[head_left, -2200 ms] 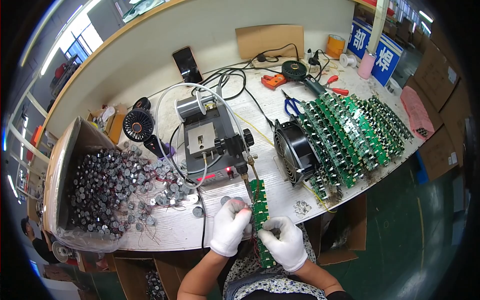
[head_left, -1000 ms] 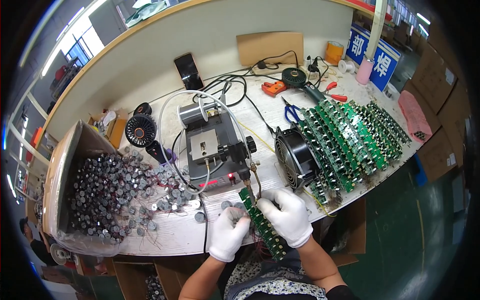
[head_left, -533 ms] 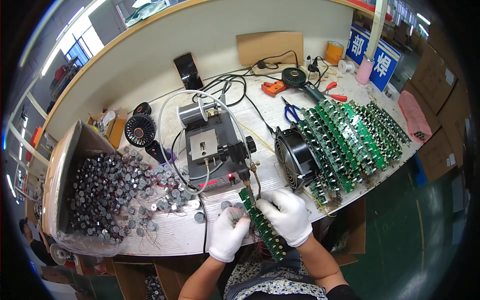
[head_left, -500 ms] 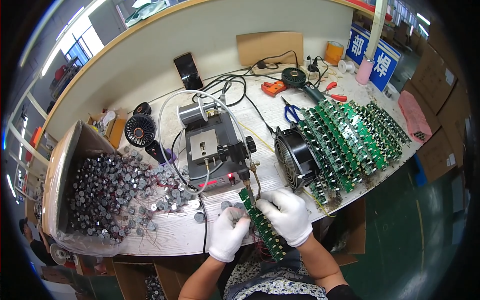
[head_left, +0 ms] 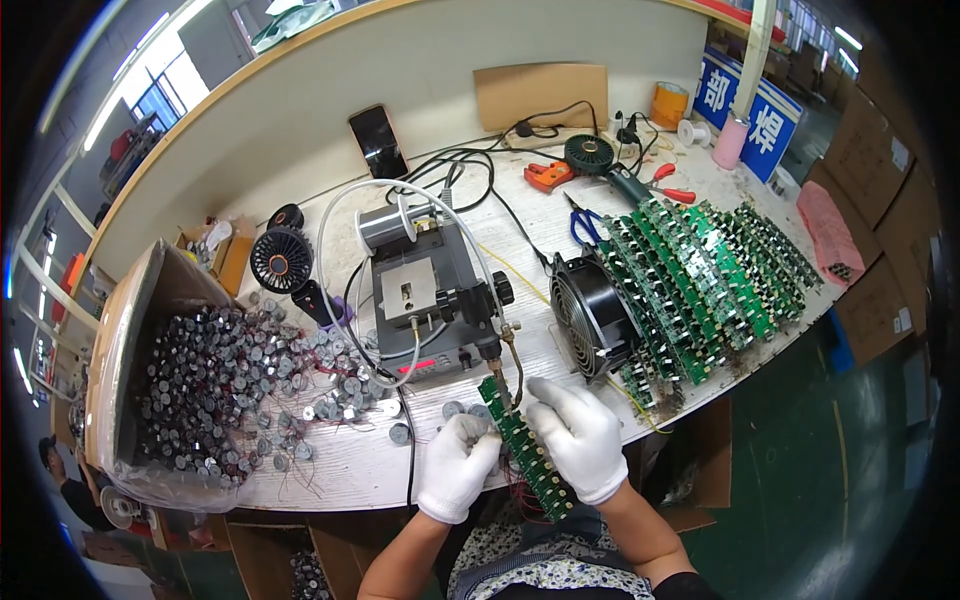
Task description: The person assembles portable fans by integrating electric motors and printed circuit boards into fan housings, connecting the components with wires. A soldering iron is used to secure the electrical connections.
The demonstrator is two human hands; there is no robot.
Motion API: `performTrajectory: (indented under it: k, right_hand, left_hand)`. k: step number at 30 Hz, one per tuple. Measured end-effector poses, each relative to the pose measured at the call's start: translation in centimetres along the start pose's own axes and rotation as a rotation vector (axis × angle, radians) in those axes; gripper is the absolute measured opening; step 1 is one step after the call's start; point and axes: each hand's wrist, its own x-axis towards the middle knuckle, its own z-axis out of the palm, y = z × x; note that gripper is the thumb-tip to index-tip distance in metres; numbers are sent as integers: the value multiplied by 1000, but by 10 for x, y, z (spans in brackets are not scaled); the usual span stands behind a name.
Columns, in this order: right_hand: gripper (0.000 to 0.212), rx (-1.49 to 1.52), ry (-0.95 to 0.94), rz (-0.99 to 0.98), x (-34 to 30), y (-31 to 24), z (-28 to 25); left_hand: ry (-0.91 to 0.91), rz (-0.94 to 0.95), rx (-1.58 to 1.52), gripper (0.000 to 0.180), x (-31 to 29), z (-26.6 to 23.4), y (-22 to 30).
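Note:
A long green circuit board strip (head_left: 530,455) slants below the soldering head (head_left: 492,352), its upper end close to the metal tip and thin brass feed tube. My left hand (head_left: 457,470), in a white glove, is closed at the board's left edge; its fingertips are partly hidden. On the opposite edge, my white-gloved right hand (head_left: 582,445) has bent fingers and its thumb near the board, just right of the tube. Whatever lies under its fingers is hidden. Red wires (head_left: 522,497) hang beside the strip's lower half. A few small round motors (head_left: 453,409) lie beyond my left hand.
The soldering machine (head_left: 415,290) with its solder spool (head_left: 386,228) stands ahead. At left, a box (head_left: 118,400) spills many small motors. A black fan (head_left: 590,315) and rows of circuit boards (head_left: 705,290) stand at right. A phone (head_left: 378,142) leans at the back.
My right hand has drawn slightly right, away from the soldering tip. The strip's lower end has shifted a little right. A red light on the machine's front has gone out. My left hand stays put.

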Motion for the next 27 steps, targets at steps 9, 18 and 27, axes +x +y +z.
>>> performTrajectory:
  k: [9, 18, 27]
  right_hand:
    - [53, 125, -80, 186, -28, 6, 4]
    - [55, 117, -124, 241, -29, 4, 6]
    - [53, 150, -131, 306, -28, 2, 7]
  left_hand:
    - [-93, -31, -69, 9, 3, -2, 6]
    - [-82, -6, -61, 12, 4, -1, 2]
    - [-92, 4, -56, 12, 5, -1, 0]
